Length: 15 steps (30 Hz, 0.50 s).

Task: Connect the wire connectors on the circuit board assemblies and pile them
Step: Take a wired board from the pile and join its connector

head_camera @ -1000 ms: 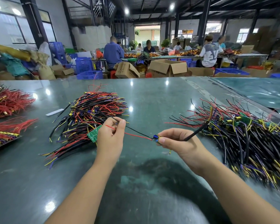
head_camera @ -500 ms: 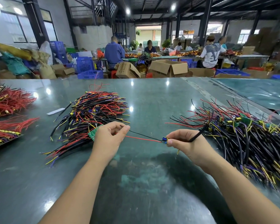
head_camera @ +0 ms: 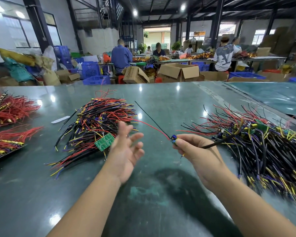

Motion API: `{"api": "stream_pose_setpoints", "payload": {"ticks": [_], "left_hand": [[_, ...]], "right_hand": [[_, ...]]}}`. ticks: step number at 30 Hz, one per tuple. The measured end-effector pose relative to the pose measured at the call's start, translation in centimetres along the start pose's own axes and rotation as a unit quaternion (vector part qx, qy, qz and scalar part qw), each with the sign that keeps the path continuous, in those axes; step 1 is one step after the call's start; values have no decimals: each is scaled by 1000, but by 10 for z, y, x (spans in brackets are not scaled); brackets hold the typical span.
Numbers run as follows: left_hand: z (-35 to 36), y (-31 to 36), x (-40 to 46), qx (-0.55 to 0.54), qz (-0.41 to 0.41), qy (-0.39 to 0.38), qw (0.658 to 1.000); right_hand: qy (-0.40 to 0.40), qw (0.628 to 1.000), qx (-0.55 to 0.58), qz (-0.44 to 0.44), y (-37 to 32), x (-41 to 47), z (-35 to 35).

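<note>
Your left hand has let go of the red and black wires it pinched a second ago; its fingers now hang spread and blurred at centre frame, holding nothing. Your right hand still pinches the small blue connector, with the red wire and black wire springing free toward upper centre. That suggests this joint is done. A green circuit board lies on the finished pile, left of centre; the unworked pile sits right.
</note>
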<state>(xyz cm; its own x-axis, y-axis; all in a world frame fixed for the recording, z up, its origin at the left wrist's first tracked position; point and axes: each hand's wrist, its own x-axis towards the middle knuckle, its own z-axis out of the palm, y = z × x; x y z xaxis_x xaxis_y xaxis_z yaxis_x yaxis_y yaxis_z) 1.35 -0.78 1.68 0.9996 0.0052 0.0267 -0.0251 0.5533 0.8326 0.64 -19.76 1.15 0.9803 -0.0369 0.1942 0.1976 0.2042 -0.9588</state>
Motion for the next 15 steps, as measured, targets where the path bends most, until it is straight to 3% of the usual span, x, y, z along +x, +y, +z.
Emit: {"api": "stream_pose_setpoints", "payload": {"ticks": [2, 5, 9, 13, 15], "left_hand": [[10, -13, -7, 99, -48, -88, 990], [16, -25, -10, 164, -53, -134, 976], [13, -22, -6, 170, -14, -112, 979], [12, -18, -4, 131, 2, -69, 989], [13, -14, -5, 103, -13, -70, 992]], "right_hand": [[-23, 1000, -3, 13, -1, -6, 7], [-75, 997, -33, -11, -1, -14, 15], [-84, 991, -91, -44, 2, -19, 19], [-7, 992, -116, -41, -1, -17, 20], [16, 997, -74, -25, -3, -15, 19]]}}
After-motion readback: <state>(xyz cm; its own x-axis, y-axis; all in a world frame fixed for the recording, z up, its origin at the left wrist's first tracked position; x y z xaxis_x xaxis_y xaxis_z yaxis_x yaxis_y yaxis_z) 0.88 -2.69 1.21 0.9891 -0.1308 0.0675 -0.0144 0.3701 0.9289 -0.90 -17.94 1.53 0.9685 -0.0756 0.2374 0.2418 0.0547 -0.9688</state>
